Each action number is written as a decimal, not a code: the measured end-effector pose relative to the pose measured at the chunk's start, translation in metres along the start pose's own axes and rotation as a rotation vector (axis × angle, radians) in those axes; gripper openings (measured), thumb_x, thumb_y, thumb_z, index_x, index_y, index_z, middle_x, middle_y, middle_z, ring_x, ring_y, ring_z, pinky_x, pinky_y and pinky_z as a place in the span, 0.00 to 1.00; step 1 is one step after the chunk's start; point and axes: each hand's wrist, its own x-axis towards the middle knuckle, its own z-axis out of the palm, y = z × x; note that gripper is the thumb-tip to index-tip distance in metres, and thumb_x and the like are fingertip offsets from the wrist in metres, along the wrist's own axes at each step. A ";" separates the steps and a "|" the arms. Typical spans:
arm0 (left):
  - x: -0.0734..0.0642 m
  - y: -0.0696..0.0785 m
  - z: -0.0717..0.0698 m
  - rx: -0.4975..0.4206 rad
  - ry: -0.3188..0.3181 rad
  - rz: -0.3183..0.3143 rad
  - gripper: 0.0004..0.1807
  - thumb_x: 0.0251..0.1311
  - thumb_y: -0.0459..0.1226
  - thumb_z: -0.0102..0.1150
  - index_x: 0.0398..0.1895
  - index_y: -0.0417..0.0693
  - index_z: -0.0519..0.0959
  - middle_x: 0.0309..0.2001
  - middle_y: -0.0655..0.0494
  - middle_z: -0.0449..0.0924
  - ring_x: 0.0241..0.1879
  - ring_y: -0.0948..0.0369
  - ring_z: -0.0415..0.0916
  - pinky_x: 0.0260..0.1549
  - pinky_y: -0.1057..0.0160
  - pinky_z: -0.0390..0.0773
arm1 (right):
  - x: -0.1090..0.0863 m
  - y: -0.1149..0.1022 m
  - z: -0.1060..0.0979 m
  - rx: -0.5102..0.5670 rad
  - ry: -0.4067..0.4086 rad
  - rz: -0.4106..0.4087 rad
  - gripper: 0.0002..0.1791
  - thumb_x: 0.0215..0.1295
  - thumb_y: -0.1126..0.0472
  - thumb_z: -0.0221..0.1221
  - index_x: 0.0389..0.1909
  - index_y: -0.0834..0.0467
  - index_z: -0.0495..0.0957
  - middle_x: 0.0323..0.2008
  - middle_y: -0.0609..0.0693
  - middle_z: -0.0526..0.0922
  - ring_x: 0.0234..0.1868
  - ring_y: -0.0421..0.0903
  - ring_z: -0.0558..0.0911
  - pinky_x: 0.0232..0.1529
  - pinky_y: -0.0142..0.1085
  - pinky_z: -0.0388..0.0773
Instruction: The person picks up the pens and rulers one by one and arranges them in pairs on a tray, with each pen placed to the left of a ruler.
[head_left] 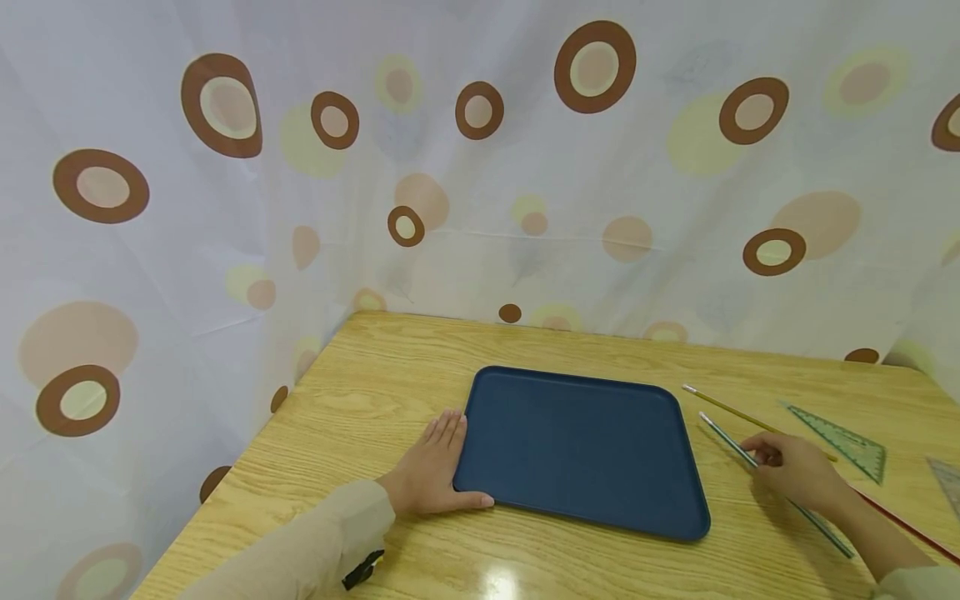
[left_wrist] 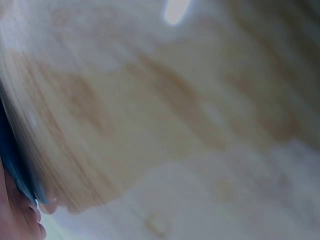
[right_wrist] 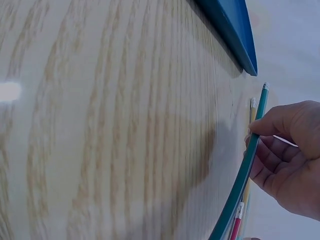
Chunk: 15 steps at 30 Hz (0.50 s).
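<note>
A dark blue rectangular tray lies flat on the wooden table. My left hand rests at its left near corner, fingers straight along the left side and thumb by the near edge. To the tray's right, my right hand pinches a green pencil between thumb and fingers, its white eraser end pointing away from me. The right wrist view shows this pencil slanting above the tabletop. Beyond it lies a yellow pencil, partly hidden behind the hand.
A red pencil lies right of my right wrist. A green transparent set square is farther back, and a clear ruler-like piece sits at the right edge. A patterned curtain hangs behind the table.
</note>
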 end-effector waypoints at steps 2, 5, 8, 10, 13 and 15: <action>0.000 0.000 -0.001 0.000 0.000 0.000 0.61 0.52 0.73 0.39 0.72 0.33 0.41 0.73 0.39 0.38 0.73 0.47 0.35 0.71 0.51 0.44 | 0.000 -0.002 -0.001 0.007 0.002 0.000 0.15 0.57 0.72 0.54 0.45 0.73 0.74 0.32 0.51 0.76 0.27 0.29 0.67 0.25 0.29 0.68; -0.001 0.001 -0.001 -0.004 0.003 0.001 0.61 0.52 0.73 0.40 0.72 0.33 0.41 0.73 0.39 0.38 0.73 0.47 0.35 0.71 0.50 0.44 | 0.000 -0.005 -0.001 0.015 -0.001 0.007 0.15 0.58 0.72 0.54 0.46 0.73 0.74 0.33 0.52 0.77 0.28 0.27 0.67 0.26 0.28 0.68; -0.001 0.002 -0.003 -0.003 0.005 0.003 0.61 0.52 0.73 0.40 0.71 0.33 0.42 0.73 0.38 0.39 0.73 0.47 0.36 0.71 0.50 0.44 | 0.001 -0.008 -0.002 0.026 0.001 0.011 0.15 0.59 0.71 0.55 0.47 0.73 0.74 0.34 0.53 0.77 0.28 0.26 0.67 0.26 0.28 0.69; -0.001 0.002 -0.003 -0.002 0.006 0.003 0.60 0.52 0.72 0.40 0.71 0.32 0.42 0.73 0.38 0.39 0.73 0.47 0.36 0.71 0.50 0.45 | 0.001 -0.009 -0.001 0.031 0.006 0.014 0.15 0.59 0.71 0.55 0.47 0.73 0.74 0.34 0.53 0.77 0.28 0.26 0.67 0.26 0.28 0.69; -0.002 0.003 -0.004 0.005 0.005 0.001 0.60 0.52 0.72 0.40 0.71 0.32 0.42 0.73 0.38 0.39 0.73 0.47 0.36 0.71 0.51 0.45 | 0.001 -0.011 -0.001 0.045 0.014 0.016 0.16 0.60 0.70 0.55 0.48 0.72 0.74 0.35 0.53 0.78 0.28 0.26 0.68 0.26 0.28 0.70; -0.002 0.003 -0.004 0.005 0.003 -0.002 0.60 0.52 0.72 0.40 0.71 0.33 0.42 0.73 0.38 0.40 0.73 0.47 0.36 0.71 0.51 0.45 | 0.001 -0.012 -0.001 0.061 0.012 0.023 0.16 0.60 0.69 0.55 0.48 0.72 0.73 0.35 0.53 0.77 0.28 0.26 0.69 0.27 0.28 0.70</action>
